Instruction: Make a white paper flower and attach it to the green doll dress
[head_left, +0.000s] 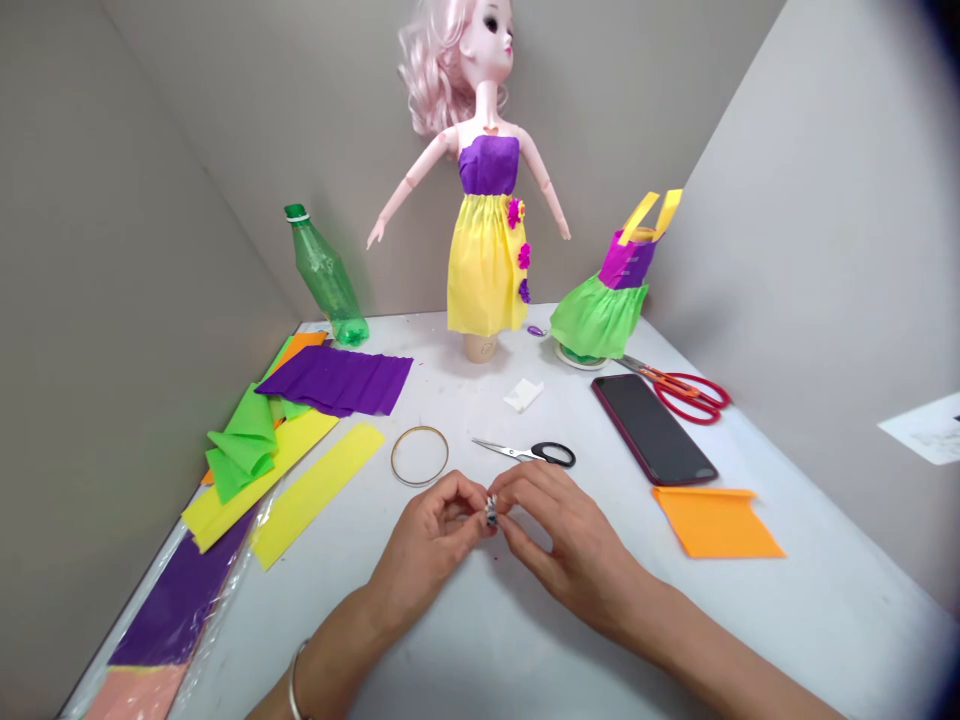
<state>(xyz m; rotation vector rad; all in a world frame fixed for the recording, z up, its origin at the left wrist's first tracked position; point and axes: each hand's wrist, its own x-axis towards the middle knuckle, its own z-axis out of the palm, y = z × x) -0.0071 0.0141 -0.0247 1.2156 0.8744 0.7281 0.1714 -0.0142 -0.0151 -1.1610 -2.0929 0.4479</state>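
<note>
Between the fingertips of both my hands is a small silvery-grey item [491,511], too little of it showing to name. My left hand [433,535] pinches it from one side, thumb against forefinger. From the other side the fingers of my right hand [559,530] close on it. Just beyond the fingers lie small scissors [517,452] with a black handle, slightly parted. A thin gold bangle [419,430] rests flat to their left.
A pink-haired doll [487,165] stands at the back, between a green bottle [326,275] and a small green-skirted dress [600,310]. Coloured paper strips [319,495] cover the left side. A phone [652,430], red-handled scissors [686,390] and orange paper [716,525] lie right.
</note>
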